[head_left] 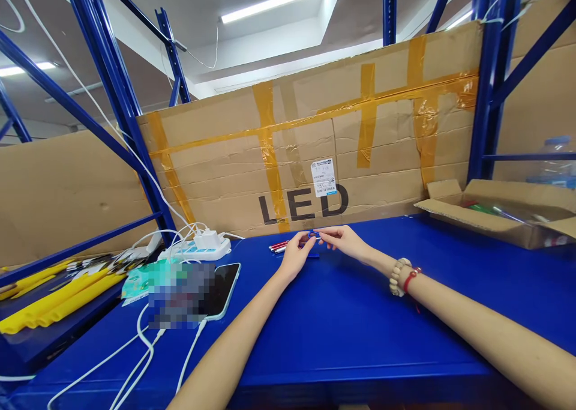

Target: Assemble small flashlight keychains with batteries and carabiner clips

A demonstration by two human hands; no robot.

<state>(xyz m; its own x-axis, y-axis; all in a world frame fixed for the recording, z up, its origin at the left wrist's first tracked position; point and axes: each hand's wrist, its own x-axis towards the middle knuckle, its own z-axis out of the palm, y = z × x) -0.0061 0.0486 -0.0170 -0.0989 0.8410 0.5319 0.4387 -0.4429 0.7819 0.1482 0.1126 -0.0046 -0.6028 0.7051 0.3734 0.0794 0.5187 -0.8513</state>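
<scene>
Both hands meet over the far middle of the blue table. My left hand point(297, 255) pinches a small blue and white piece point(314, 235), too small to tell its kind. From the other side my right hand point(344, 241) also closes its fingertips on that piece. Several red and silver pens point(279, 246) lie just left of my left hand, partly hidden by it. A thin blue stick-like thing point(314, 256) rests on the table below the fingertips.
A phone point(225, 291) with a white cable lies left, before a white power strip point(207, 246). An open cardboard box point(499, 212) stands right. Yellow tubes point(67, 299) lie far left. A taped cardboard wall point(216, 176) closes the back, between blue rack posts point(486, 110).
</scene>
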